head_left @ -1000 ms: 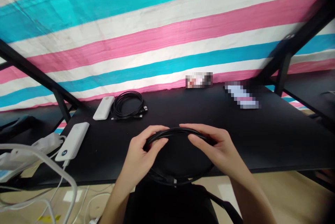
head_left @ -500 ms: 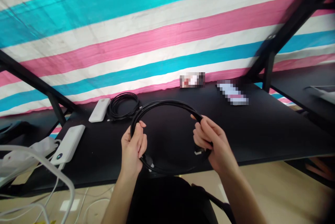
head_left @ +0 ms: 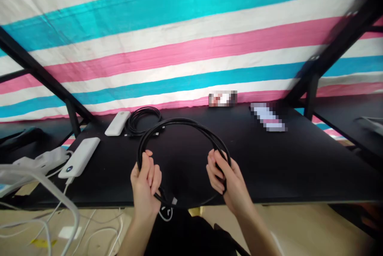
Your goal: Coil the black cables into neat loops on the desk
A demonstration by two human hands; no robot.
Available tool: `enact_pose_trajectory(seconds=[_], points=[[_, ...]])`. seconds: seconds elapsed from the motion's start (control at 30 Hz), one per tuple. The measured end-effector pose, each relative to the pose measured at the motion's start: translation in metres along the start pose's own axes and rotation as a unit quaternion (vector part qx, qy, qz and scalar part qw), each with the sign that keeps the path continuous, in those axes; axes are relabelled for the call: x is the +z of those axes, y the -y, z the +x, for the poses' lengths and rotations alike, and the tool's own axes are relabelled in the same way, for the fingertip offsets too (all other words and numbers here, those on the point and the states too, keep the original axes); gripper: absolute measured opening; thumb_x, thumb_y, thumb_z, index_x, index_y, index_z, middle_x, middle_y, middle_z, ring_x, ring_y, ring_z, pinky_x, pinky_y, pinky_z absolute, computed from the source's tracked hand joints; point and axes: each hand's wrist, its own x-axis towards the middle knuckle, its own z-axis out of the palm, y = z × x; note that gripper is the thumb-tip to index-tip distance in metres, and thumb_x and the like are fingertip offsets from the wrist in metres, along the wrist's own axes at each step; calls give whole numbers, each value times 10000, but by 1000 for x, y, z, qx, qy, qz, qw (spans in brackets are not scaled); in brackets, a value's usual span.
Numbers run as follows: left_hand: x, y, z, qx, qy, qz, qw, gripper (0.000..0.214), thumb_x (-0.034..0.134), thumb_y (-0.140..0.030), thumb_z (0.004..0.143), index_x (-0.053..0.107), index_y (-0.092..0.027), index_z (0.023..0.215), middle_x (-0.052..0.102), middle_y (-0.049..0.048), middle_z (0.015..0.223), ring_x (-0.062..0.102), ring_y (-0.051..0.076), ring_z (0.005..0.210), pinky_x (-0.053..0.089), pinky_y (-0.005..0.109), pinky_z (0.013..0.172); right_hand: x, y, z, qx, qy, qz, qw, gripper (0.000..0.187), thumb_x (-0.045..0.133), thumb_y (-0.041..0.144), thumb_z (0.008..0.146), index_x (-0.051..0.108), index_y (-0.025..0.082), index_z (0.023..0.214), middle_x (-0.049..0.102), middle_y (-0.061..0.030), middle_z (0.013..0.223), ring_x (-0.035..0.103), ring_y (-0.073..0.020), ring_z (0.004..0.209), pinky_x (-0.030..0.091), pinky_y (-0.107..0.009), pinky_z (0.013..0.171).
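Note:
A black cable (head_left: 182,122) is looped into a wide ring, held just above the near part of the black table (head_left: 287,164). My left hand (head_left: 146,178) has its fingers wrapped round the ring's left side. On the opposite side my right hand (head_left: 226,178) is closed round the strands too. A metal-tipped plug (head_left: 174,200) at one cable end hangs by the bottom of the loop, near my left hand. Behind the ring, a second coiled black cable (head_left: 143,113) lies on the table, its plug ends showing.
Two white power banks (head_left: 117,123) (head_left: 80,158) lie at the left, the nearer one with a white cable plugged in. A white power strip (head_left: 42,162) and cords are at far left. Two blurred-out items (head_left: 223,98) (head_left: 267,117) sit at the back. Black frame bars (head_left: 332,48) slant up both sides.
Both hands have moved slightly left and down with the cable ring. My right hand has turned, and its fingers now sit on the inner side of the loop. The view has shifted a little.

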Motion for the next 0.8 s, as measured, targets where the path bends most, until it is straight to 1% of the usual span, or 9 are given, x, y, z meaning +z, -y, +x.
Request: enact_pose_trajectory(seconds=[0.07,0.13,0.23,0.3,0.4,0.5,0.6,0.7,0.8], points=[[0,11,-5,8,-14,8,1000,287,720,-416,751,592,-168,819,267,-137,420,185,-10,298,215,106,336,3,-4,1,3,-58,26,998,455,724,465,717,358,215,616,217,120,484,142,-23,353,87,-172,311],[1,22,-9,0,9,21,1000,272,701,-414,770,585,-169,802,267,-128,421,227,4,307,219,121,342,1,-4,2,4,-93,46,995,497,745,417,697,301,220,592,188,121,486,103,-23,366,50,-181,324],[6,36,-14,-34,52,24,998,296,669,-423,794,546,-170,704,282,-109,417,283,28,321,228,148,345,-6,-2,4,15,-91,91,992,491,663,377,766,253,213,551,162,108,488,76,-33,369,54,-219,334],[11,42,-17,-46,49,9,998,345,660,-426,800,497,-171,635,281,-104,414,287,29,322,232,157,346,-10,0,6,8,-89,107,990,491,612,362,791,225,208,531,144,102,488,63,-41,375,71,-236,338],[19,48,-18,-57,6,-16,998,407,692,-447,764,445,-176,587,272,-107,412,287,27,313,251,167,346,-12,0,8,-2,-86,121,989,480,625,332,761,223,204,532,141,100,496,57,-47,389,89,-230,340],[25,48,-13,-79,-41,-46,995,422,715,-471,729,438,-184,594,272,-113,417,296,27,316,300,161,360,-9,-2,11,37,-43,154,986,479,632,315,729,198,208,556,143,99,501,63,-51,394,117,-215,340],[30,45,-3,-103,-71,-80,989,387,720,-461,728,470,-180,636,281,-118,434,271,17,321,317,139,364,-2,-5,16,69,-9,172,983,491,606,315,724,150,212,576,128,98,490,67,-58,400,166,-198,348],[34,42,5,-114,-103,-113,982,353,732,-424,729,492,-172,669,322,-113,463,298,9,337,310,119,362,6,-9,19,51,-19,170,984,506,604,323,730,136,207,576,114,98,478,76,-63,403,214,-185,364],[38,41,6,-104,-127,-143,976,347,737,-417,726,492,-173,690,398,-100,524,341,4,357,298,115,354,13,-13,20,25,-20,164,986,491,595,336,754,161,209,564,125,96,456,91,-68,388,238,-183,355]])
